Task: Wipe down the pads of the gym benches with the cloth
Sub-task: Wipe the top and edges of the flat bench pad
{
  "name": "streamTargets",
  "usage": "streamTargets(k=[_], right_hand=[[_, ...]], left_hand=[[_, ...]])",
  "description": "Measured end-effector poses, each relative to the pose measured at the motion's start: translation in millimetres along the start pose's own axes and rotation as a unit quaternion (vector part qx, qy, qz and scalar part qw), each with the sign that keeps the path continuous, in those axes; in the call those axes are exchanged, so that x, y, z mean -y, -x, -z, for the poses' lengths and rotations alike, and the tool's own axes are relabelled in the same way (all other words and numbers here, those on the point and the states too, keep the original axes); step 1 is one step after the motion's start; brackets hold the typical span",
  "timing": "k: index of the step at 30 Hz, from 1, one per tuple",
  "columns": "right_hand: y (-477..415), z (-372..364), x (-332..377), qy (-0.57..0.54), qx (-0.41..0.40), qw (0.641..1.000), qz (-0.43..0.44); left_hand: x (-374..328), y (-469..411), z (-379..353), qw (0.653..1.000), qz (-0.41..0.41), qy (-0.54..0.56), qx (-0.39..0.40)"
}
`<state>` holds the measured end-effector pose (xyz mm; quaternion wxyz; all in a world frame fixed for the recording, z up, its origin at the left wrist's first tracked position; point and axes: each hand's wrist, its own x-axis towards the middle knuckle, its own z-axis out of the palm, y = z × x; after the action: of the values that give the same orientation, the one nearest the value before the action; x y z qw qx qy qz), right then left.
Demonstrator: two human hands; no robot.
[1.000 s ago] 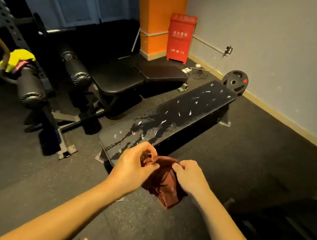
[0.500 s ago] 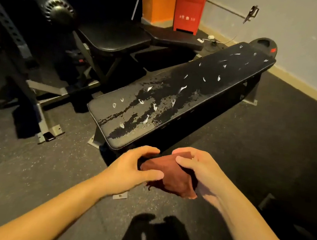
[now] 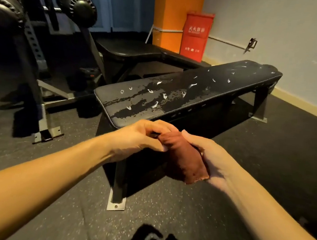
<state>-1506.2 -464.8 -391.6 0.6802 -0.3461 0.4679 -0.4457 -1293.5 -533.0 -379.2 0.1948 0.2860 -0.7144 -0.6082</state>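
Note:
A flat black gym bench [image 3: 210,90] runs from the middle of the view to the far right, its pad worn, torn in places and patchy. A folded reddish-brown cloth [image 3: 183,158] is held just in front of the bench's near end. My left hand [image 3: 143,135] pinches the cloth's top edge with curled fingers. My right hand [image 3: 208,156] cups the cloth from the right side, thumb over its top. A second black bench [image 3: 131,48] with a split pad stands behind the first one.
A rack with black foam rollers [image 3: 81,7] and steel feet [image 3: 47,133] stands at the left. A red fire cabinet [image 3: 195,37] and an orange pillar [image 3: 172,14] are at the back wall. Dark rubber floor [image 3: 264,167] lies to the right of the bench.
The view has come closer and lower to the flat bench's near end. The cloth is now folded narrower and held upright between both hands, raised nearer the pad.

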Motion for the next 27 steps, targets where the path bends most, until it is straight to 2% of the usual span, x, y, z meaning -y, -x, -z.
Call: streamTargets(k=[5,6,8,10,11,13,15,18,23,27], right_hand=[[-9.2,-29.1,11.0,-0.033,0.04,0.998,0.035],[-12.6,-37.6,16.7,-0.015,0.033,0.998,0.042],[-20.6,-57.8,26.3,0.033,-0.002,0.997,0.067],[-31.5,-82.9,32.1,0.094,-0.046,0.988,0.116],[-37.3,-96.8,34.7,0.128,-0.07,0.979,0.142],[-44.4,-124.6,41.8,0.173,-0.089,0.965,0.175],[-47.4,-147.0,51.9,0.197,-0.069,0.96,0.185],[-54.5,-153.7,65.6,0.194,-0.049,0.964,0.176],[-81.4,-115.3,76.1,0.155,0.062,0.983,0.071],[-111.4,-83.6,73.8,0.196,0.07,0.976,0.071]], left_hand=[[-19.9,18.9,17.3,0.998,-0.044,0.042,-0.018],[-22.3,24.4,23.4,0.997,-0.049,0.027,-0.048],[-21.2,34.2,35.0,0.982,-0.034,-0.035,-0.183],[-18.1,43.8,46.1,0.954,0.006,-0.008,-0.298],[-19.3,49.5,50.8,0.95,0.021,0.052,-0.308],[-24.2,62.3,60.7,0.953,0.031,0.134,-0.271],[-28.8,73.2,70.6,0.959,0.017,0.123,-0.254],[-31.7,74.0,78.4,0.951,0.004,0.11,-0.288],[-17.7,44.0,78.8,0.939,-0.011,0.162,-0.303],[-3.0,11.8,73.0,0.928,0.009,0.165,-0.333]])
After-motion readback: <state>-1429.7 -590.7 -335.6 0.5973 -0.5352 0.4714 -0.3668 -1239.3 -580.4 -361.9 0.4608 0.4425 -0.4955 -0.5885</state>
